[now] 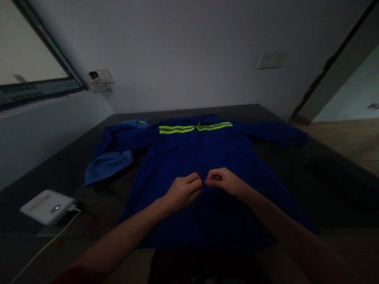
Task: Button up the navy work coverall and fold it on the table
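A blue work jacket (pixel 177 156) with yellow-green striped chest bands lies spread on the dark table, collar away from me and sleeves out to both sides. Over its front centre line, my left hand (pixel 186 189) is closed, fingertips pinching the cloth at the front edge. Just to the right, my right hand (pixel 226 181) pinches thumb against forefinger at the same edge. The two sets of fingertips almost meet. Any button or fastener between them is too dark and small to make out.
A lighter blue garment (pixel 109 165) lies partly under the jacket's left-hand sleeve. At the near left of the dark table (pixel 97 197) is a white box-shaped device (pixel 49 207) with a cable (pixel 44 246). Wall sockets (pixel 271 60) are behind, and a dark flat item (pixel 340 177) lies right.
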Demonstrator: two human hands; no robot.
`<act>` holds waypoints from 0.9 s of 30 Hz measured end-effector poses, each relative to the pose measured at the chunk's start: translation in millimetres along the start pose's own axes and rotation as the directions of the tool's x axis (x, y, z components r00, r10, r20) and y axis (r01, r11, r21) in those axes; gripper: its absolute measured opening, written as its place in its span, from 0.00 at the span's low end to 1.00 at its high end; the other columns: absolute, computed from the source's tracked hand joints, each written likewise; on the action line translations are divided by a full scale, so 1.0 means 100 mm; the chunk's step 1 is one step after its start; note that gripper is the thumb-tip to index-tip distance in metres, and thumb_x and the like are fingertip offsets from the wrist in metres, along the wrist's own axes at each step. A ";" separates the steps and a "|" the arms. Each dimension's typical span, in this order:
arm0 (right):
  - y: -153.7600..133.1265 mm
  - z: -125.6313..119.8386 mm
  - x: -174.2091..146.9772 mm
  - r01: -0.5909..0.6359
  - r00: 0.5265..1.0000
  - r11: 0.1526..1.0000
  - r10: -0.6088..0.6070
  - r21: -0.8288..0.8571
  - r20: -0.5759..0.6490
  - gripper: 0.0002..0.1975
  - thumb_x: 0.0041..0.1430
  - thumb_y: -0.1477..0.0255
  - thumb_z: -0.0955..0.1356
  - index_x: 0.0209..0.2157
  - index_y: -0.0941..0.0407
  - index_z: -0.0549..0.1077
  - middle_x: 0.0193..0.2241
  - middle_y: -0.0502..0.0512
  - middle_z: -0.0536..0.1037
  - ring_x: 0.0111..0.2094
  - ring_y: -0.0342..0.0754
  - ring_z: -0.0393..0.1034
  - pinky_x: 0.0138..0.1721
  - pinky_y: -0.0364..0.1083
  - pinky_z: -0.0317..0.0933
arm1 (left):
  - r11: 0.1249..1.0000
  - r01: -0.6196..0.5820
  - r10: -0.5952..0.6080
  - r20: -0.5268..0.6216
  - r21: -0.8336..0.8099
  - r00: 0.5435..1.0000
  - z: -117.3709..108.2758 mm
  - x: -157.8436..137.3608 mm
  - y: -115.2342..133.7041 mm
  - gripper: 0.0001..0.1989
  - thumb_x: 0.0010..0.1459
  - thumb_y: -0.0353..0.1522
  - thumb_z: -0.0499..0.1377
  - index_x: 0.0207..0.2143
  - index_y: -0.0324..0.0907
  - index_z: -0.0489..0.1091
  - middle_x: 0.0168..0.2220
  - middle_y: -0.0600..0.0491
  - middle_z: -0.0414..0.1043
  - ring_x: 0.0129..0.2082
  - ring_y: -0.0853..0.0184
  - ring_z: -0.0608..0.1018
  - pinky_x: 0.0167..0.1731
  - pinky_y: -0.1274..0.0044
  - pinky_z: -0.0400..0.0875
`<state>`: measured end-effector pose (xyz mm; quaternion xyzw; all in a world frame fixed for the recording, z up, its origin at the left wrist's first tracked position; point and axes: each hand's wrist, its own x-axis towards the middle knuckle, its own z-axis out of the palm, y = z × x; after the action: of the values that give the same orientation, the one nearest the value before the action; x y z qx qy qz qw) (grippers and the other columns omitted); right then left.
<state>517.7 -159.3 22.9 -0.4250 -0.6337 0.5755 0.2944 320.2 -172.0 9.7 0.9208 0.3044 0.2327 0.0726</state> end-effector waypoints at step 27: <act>0.10 0.04 0.04 -0.084 0.996 0.974 0.083 0.212 0.014 0.19 0.40 0.57 0.73 0.20 0.57 0.66 0.14 0.41 0.61 0.18 0.37 0.52 0.21 0.41 0.43 | 0.970 -0.228 0.233 -0.051 0.088 0.971 -0.06 0.00 -0.09 0.12 0.63 0.32 0.49 0.39 0.42 0.73 0.33 0.51 0.71 0.31 0.71 0.74 0.31 0.81 0.68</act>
<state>514.7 -158.0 11.6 -0.4158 -0.5508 0.6528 0.3124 312.8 -164.5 12.7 0.9446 0.2067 0.2549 -0.0017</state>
